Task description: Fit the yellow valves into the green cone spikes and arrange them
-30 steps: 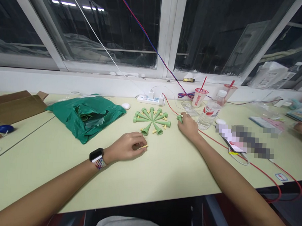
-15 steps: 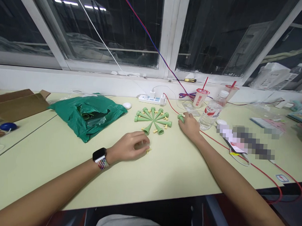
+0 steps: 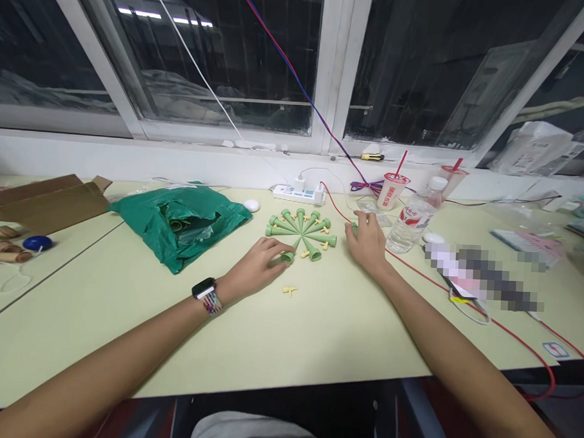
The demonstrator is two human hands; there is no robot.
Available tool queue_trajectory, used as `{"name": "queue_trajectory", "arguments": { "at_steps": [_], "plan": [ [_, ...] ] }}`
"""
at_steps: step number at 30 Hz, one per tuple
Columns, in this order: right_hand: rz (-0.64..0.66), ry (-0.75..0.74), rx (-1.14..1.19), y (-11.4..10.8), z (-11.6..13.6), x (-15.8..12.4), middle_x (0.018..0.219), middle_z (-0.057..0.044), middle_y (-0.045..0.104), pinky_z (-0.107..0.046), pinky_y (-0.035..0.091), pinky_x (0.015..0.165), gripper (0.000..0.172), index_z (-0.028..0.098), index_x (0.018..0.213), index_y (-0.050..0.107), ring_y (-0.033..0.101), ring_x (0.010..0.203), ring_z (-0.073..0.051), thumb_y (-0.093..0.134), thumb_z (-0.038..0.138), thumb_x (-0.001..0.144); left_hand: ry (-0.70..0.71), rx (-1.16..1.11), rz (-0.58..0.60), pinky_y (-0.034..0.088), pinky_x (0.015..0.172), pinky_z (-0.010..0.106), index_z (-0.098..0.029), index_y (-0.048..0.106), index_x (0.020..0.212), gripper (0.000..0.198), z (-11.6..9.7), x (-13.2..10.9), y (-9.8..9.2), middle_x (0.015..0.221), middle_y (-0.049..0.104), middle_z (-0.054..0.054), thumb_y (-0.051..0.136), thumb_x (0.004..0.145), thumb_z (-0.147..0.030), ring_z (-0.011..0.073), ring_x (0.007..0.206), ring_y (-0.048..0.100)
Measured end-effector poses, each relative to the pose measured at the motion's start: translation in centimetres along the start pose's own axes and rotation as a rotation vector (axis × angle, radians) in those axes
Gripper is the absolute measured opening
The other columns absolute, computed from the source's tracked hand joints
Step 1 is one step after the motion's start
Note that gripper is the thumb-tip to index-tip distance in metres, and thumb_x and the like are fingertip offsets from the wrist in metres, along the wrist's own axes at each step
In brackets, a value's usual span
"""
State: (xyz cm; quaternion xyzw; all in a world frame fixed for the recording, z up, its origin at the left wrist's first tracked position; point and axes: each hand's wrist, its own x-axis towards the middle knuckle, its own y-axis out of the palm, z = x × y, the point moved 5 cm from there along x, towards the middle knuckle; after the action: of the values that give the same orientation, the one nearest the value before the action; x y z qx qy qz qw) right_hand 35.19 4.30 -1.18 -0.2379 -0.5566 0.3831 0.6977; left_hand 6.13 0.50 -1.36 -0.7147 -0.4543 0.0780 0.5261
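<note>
On the table, several green plastic watering spikes [image 3: 300,219] form a wheel, tips meeting in the middle and wide mouths outward. Small yellow valves [image 3: 325,245] lie among them. The fingers of my left hand [image 3: 258,267] close on the mouth of the lower-left green watering spike [image 3: 287,257]. To the right of the wheel, my right hand [image 3: 367,243] has its fingers curled round another green watering spike [image 3: 353,229], most of which the hand hides. A single yellow valve [image 3: 289,289] rests on the table nearer to me, untouched.
A torn green plastic bag [image 3: 185,224] with green pieces inside lies left, beside a cardboard box [image 3: 55,202] and blue ball [image 3: 37,242]. A power strip [image 3: 299,194] stands behind the wheel. Rightward are a water bottle [image 3: 411,218], a drink cup [image 3: 392,191] and a red cable [image 3: 491,318].
My left hand has moved up and away from the loose yellow valve, now fully visible, to the lower-left spike. My right hand stays at its spike. The view has shifted slightly.
</note>
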Motion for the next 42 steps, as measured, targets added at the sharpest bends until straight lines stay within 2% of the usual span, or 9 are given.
{"name": "queue_trajectory", "arguments": {
  "at_steps": [13,20,22,25,30,34,36,39,42],
  "plan": [
    [0.01,-0.121,0.253,-0.9,1.8,-0.8,0.125,-0.016,0.063,-0.04,0.048,0.099,0.038,0.016,0.134,0.059,0.061,0.115,-0.028,0.041,0.033,0.105,0.175,0.026,-0.129,0.054,0.097,0.038,-0.025,0.067,0.13,0.032,-2.3,-0.6,-1.9,0.119,0.064,0.01,0.062,0.098,-0.026,0.0243,0.109,0.065],
    [0.056,-0.687,0.493,-2.8,8.6,-4.6,0.123,-0.015,0.067,-0.049,0.05,0.1,0.037,0.021,0.134,0.063,0.061,0.115,-0.03,0.056,0.033,0.099,0.33,-0.037,-0.22,0.057,0.094,0.038,-0.025,0.062,0.137,0.042,-4.1,-1.7,-2.2,0.116,0.065,0.011,0.062,0.097,-0.016,0.0239,0.108,0.067],
    [0.079,-0.773,0.52,-2.9,10.4,-5.7,0.119,-0.015,0.069,-0.05,0.05,0.097,0.035,0.021,0.131,0.065,0.061,0.112,-0.03,0.057,0.033,0.099,0.371,-0.071,-0.237,0.057,0.095,0.038,-0.025,0.061,0.139,0.043,-4.6,-1.9,-2.2,0.118,0.066,0.012,0.063,0.097,-0.015,0.0237,0.109,0.067],
    [0.071,-0.732,0.565,-3.0,11.7,-6.4,0.103,-0.013,0.072,-0.047,0.051,0.088,0.028,0.019,0.123,0.069,0.062,0.101,-0.029,0.052,0.031,0.103,0.308,-0.169,-0.287,0.056,0.095,0.037,-0.025,0.062,0.136,0.039,-4.5,-2.0,-2.1,0.117,0.069,0.011,0.065,0.098,-0.018,0.0222,0.107,0.067],
    [0.075,-0.445,0.728,-2.9,11.4,-6.6,0.092,-0.008,0.071,-0.04,0.049,0.081,0.024,0.023,0.111,0.07,0.06,0.088,-0.024,0.052,0.038,0.107,-0.017,-0.521,-0.323,0.059,0.091,0.035,-0.024,0.061,0.134,0.042,-2.9,-1.3,-1.4,0.11,0.072,0.008,0.074,0.095,-0.035,0.0204,0.1,0.07],
    [0.142,-0.265,0.867,-2.6,11.2,-6.6,0.089,-0.005,0.07,-0.035,0.049,0.078,0.023,0.023,0.104,0.071,0.06,0.081,-0.02,0.058,0.042,0.104,-0.163,-0.607,-0.262,0.059,0.083,0.033,-0.019,0.074,0.102,0.029,-2.8,-0.9,-0.8,0.097,0.077,0.008,0.077,0.091,-0.046,0.0219,0.091,0.072],
    [0.217,-0.204,0.948,-2.3,11.1,-6.6,0.084,-0.003,0.069,-0.032,0.049,0.076,0.024,0.022,0.114,0.07,0.06,0.077,-0.018,0.061,0.041,0.102,-0.21,-0.619,-0.241,0.058,0.079,0.031,-0.018,0.076,0.094,0.03,-2.9,-0.9,-0.7,0.091,0.078,0.008,0.077,0.091,-0.048,0.022,0.087,0.072],
    [0.335,-0.149,1.072,-1.8,11.0,-6.5,0.071,0.005,0.06,-0.03,0.049,0.073,0.048,0.023,0.144,0.056,0.059,0.069,-0.015,0.063,0.04,0.099,-0.219,-0.639,-0.199,0.057,0.076,0.029,-0.017,0.078,0.091,0.03,-3.2,-0.8,-0.7,0.09,0.079,0.008,0.076,0.092,-0.047,0.0211,0.085,0.072],
    [0.422,-0.187,1.109,-1.7,11.2,-6.6,0.066,0.007,0.054,-0.028,0.046,0.068,0.045,0.023,0.144,0.056,0.058,0.064,-0.014,0.06,0.036,0.101,-0.196,-0.661,-0.134,0.056,0.073,0.027,-0.016,0.08,0.09,0.029,-3.5,-0.6,-0.7,0.09,0.079,0.008,0.076,0.092,-0.045,0.0202,0.083,0.072]
  ]
}}
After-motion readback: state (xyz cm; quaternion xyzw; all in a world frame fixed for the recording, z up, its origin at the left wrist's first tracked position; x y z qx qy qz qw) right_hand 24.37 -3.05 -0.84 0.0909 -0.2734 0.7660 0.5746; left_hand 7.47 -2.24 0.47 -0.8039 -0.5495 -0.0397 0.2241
